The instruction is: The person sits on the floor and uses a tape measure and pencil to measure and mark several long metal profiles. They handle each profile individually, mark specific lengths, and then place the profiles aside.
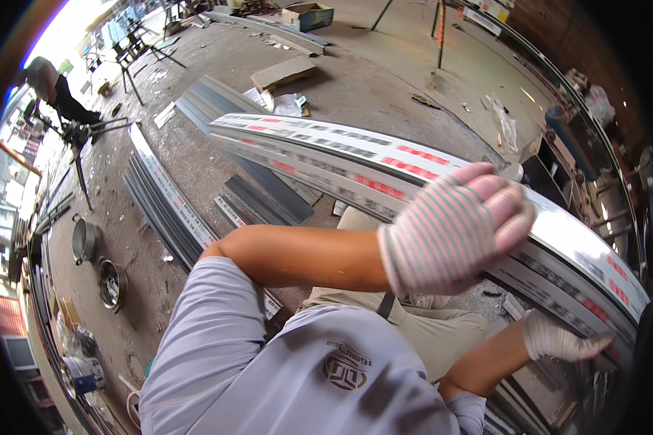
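Observation:
A long metal profile (319,163), covered in white film with red and black print, slants across me from the upper left to the lower right. My left hand (461,228), in a pink-and-green striped knit glove, lies across its upper face with bent fingers curling over the far edge. Lower right, my right hand (566,339), in a pale glove, grips the near side of the same profile close to its right end. Part of that hand's fingers is hidden. A second film-covered strip appears to run alongside the first.
Dark profiles (156,206) and grey profiles (268,199) lie on the floor at left and ahead. Two round metal pans (85,239) sit at left. A person (58,90) bends beside a tripod stand far left. A cardboard box (307,16) stands at the back; clutter lines the right.

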Tool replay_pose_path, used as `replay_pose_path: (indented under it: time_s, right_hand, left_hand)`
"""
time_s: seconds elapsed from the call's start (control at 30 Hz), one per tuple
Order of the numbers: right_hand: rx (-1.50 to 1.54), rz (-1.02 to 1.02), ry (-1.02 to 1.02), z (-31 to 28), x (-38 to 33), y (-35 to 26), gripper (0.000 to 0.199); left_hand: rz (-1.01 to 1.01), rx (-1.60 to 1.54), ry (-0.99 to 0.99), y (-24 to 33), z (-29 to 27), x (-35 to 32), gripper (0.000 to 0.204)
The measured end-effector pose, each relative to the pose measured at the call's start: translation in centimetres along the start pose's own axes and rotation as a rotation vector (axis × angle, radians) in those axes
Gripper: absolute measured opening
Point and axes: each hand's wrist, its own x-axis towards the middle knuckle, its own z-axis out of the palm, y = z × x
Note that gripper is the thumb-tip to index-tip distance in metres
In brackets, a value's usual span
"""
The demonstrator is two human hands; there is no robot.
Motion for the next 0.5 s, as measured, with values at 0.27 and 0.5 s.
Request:
replay_pose_path:
  time_s: [0.27, 0.5]
  right_hand:
    - [-0.24, 0.361, 0.364, -13.9, 2.6, 0.4, 0.079]
    - [-0.261, 0.876, 0.604, -24.0, -5.5, 4.9, 0.076]
  left_hand:
    - [-0.097, -0.029, -0.383, -4.0, -0.1, -8.5, 0.081]
    - [-0.48, 0.097, -0.783, -3.9, -1.6, -18.6, 0.078]
